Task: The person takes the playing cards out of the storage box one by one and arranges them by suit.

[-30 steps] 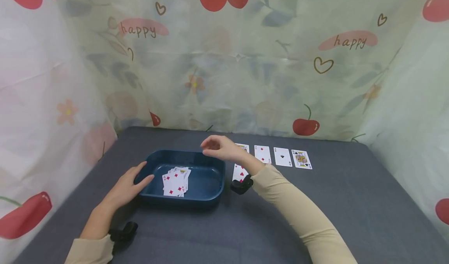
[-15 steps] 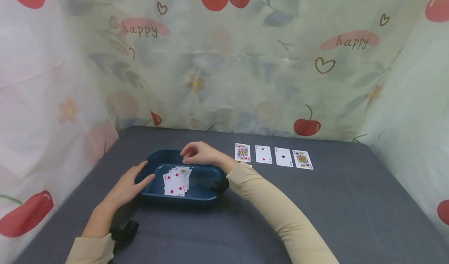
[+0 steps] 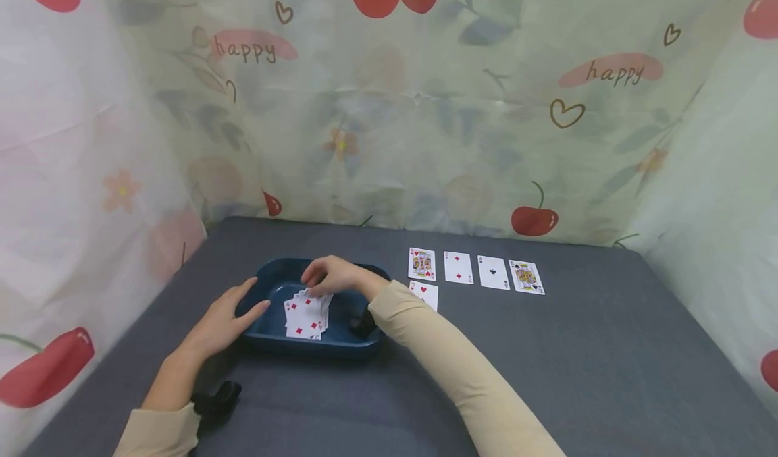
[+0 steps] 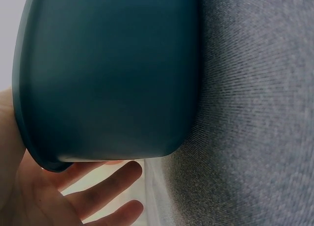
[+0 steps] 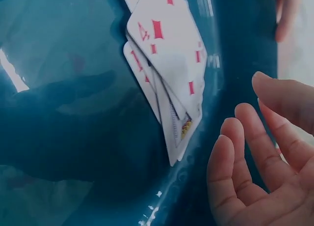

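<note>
A dark blue rectangular tray (image 3: 267, 342) stands on the grey cloth, with a loose pile of playing cards (image 3: 303, 316) inside it. On top of the pile the four of diamonds (image 5: 174, 59) lies face up. My left hand (image 3: 219, 318) rests at the tray's left end, thumb over the rim and fingers spread along the outside wall. Over the far edge of the pile hovers my right hand (image 3: 333, 275), its fingers loosely bent. In the right wrist view a gap shows between those fingers and the cards, and nothing is held.
Right of the tray, face-up cards form a row: a king of hearts (image 3: 422, 264), a two of diamonds (image 3: 458, 268), an ace of clubs (image 3: 493, 273) and a king of spades (image 3: 527, 278). A hearts card (image 3: 427, 296) lies in front, partly behind my right sleeve. A printed curtain (image 3: 389, 140) surrounds the table.
My right hand has swept left from the tray's far right rim to above the card pile and dropped lower, uncovering the king of hearts. My left hand stays in place.
</note>
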Demonstrator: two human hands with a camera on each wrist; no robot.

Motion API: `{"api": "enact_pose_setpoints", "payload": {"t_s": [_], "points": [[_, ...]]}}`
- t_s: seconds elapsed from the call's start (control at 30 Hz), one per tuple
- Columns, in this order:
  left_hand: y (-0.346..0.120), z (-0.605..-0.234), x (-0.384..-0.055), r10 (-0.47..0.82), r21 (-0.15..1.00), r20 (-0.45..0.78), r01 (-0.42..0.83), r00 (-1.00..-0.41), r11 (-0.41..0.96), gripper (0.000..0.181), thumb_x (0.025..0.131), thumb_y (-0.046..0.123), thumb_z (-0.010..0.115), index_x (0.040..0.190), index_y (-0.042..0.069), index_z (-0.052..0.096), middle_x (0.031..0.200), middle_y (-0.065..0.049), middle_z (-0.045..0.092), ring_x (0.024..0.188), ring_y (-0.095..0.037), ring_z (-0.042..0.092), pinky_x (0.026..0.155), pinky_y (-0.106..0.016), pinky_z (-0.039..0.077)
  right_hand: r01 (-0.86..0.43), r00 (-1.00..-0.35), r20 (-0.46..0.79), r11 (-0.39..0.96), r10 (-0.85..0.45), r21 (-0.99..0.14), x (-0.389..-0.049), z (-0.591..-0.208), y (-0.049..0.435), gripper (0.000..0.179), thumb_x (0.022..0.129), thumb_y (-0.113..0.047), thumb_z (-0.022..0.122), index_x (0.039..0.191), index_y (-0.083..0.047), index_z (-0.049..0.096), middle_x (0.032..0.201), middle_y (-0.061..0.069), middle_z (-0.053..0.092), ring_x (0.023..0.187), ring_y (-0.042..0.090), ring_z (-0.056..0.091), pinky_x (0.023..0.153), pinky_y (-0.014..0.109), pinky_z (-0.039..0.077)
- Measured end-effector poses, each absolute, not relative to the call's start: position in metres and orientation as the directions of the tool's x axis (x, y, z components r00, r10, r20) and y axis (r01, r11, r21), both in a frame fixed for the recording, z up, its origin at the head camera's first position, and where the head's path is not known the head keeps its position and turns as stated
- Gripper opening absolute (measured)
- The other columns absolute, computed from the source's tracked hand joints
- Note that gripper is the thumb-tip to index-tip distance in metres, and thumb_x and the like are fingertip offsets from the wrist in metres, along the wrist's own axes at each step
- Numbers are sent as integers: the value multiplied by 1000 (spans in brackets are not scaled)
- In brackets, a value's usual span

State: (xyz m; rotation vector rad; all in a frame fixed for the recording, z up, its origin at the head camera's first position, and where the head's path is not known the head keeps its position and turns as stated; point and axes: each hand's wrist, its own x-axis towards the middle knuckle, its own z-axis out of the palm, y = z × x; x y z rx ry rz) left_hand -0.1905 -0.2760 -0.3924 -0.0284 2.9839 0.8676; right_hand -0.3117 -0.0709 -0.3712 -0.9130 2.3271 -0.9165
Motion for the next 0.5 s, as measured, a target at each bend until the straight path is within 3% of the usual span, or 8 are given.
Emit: {"api": "enact_pose_setpoints", "payload": {"t_s": [0.5], "points": [[-275,-390,-188,-5,545,-45,-29,-999,838,80,93,53,44,147,0,19,149,-32,22,134,-50,24,103,-69,24,-403,-660,-263,627,-704,-666,-307,-385,-82,41,81,-8,71,120,-10,59,118,5,60,107,16,55,97,28,47]]}}
